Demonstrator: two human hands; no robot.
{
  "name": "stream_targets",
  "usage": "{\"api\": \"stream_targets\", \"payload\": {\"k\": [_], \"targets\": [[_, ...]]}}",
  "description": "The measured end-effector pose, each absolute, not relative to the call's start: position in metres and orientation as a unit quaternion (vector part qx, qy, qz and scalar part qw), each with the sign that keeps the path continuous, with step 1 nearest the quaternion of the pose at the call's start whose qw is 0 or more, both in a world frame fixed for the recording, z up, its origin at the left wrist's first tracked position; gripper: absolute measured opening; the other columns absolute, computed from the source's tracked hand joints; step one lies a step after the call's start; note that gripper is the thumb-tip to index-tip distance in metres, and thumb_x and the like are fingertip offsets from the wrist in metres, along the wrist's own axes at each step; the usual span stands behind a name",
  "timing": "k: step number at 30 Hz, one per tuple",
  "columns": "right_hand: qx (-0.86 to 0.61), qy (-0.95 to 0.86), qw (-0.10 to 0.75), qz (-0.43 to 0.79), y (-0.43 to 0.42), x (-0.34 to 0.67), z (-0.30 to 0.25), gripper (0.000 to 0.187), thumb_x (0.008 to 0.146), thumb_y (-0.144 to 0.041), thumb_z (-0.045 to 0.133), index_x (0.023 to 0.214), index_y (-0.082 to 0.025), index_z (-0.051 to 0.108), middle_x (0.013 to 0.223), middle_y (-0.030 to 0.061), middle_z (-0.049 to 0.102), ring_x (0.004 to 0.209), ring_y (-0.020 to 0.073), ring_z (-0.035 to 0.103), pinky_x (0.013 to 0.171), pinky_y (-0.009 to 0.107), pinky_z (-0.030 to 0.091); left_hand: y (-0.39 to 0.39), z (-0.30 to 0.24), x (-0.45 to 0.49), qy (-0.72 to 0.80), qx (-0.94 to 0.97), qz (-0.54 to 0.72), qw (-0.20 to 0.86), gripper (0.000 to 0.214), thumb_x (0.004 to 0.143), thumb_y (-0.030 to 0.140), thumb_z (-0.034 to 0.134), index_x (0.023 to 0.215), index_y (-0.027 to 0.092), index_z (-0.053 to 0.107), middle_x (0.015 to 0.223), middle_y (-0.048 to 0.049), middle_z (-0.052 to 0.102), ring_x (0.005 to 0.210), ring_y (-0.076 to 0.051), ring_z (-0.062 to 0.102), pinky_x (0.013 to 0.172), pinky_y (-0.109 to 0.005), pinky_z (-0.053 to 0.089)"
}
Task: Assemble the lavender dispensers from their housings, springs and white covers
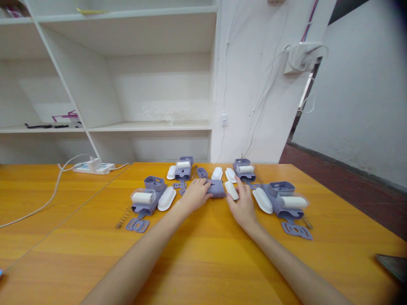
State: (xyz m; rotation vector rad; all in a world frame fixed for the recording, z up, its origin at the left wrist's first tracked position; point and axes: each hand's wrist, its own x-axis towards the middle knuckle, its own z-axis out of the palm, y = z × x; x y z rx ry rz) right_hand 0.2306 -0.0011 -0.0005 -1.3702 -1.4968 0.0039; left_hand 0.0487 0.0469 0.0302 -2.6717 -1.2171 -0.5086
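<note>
My left hand (196, 194) is curled round the left end of a purple plastic housing (217, 189) lying on the orange table (203, 258). My right hand (242, 205) rests beside it, fingers stretched out and touching a white oblong cover (231, 190). Several sets of the same parts lie about the hands: purple bases with white rollers (143, 198) (291, 202) (183, 165) (245, 169), white covers (166, 198) (262, 200), flat purple gaskets (137, 225) (296, 230) and thin metal springs (122, 217).
A white power strip (93, 168) with a cable (47, 199) lies at the table's back left. White shelving (127, 84) stands behind the table. A dark flat object (392, 265) sits at the right edge. A wall socket with cords (302, 57) hangs upper right.
</note>
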Motion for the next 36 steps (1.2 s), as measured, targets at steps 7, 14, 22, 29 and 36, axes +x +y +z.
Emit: {"api": "stream_targets", "payload": {"k": [7,14,22,29,36], "targets": [[-0.570,-0.570,0.576,0.135,0.011,0.232,-0.013,0.043,0.074,-0.032,0.056,0.113,-0.019,0.045,0.104,0.0101,0.054,0.085,0.0214,0.059,0.076,0.038,0.049,0.031,0.024,0.038,-0.375,-0.897,-0.227,0.054,0.045,0.083,0.042,0.050,0.122,0.019,0.045,0.123,-0.0108,0.049,0.115,-0.024,0.044,0.098,-0.038,0.035],[-0.544,-0.528,0.612,0.225,0.009,0.230,-0.010,0.053,0.074,-0.041,0.059,0.119,-0.021,0.042,0.094,0.0092,0.067,0.078,0.0223,0.065,0.068,0.034,0.051,0.027,0.022,0.031,-0.362,-0.900,-0.243,0.020,0.048,0.082,0.044,0.052,0.123,0.021,0.046,0.125,-0.0097,0.048,0.115,-0.024,0.044,0.098,-0.039,0.035],[-0.601,-0.544,0.542,0.220,0.012,0.234,-0.008,0.043,0.074,-0.047,0.055,0.106,-0.018,0.058,0.089,0.0083,0.070,0.075,0.0231,0.066,0.065,0.032,0.050,0.027,0.018,0.030,-0.377,-0.890,-0.255,0.008,0.049,0.081,0.047,0.053,0.121,0.019,0.049,0.124,-0.0094,0.050,0.113,-0.024,0.045,0.098,-0.038,0.035],[-0.588,-0.573,0.510,0.257,0.009,0.230,-0.003,0.045,0.076,-0.043,0.053,0.113,-0.017,0.057,0.086,0.0073,0.070,0.074,0.0214,0.066,0.064,0.028,0.049,0.028,0.017,0.031,-0.386,-0.887,-0.251,0.017,0.050,0.079,0.048,0.054,0.119,0.018,0.050,0.123,-0.0091,0.051,0.112,-0.024,0.046,0.097,-0.039,0.035],[-0.619,-0.577,0.483,0.226,0.018,0.235,-0.006,0.044,0.078,-0.045,0.049,0.107,-0.015,0.061,0.083,0.0085,0.070,0.073,0.0222,0.066,0.063,0.029,0.048,0.027,0.018,0.032,-0.390,-0.886,-0.248,0.030,0.047,0.079,0.046,0.055,0.117,0.019,0.051,0.121,-0.0085,0.052,0.111,-0.024,0.046,0.097,-0.039,0.035]]}}
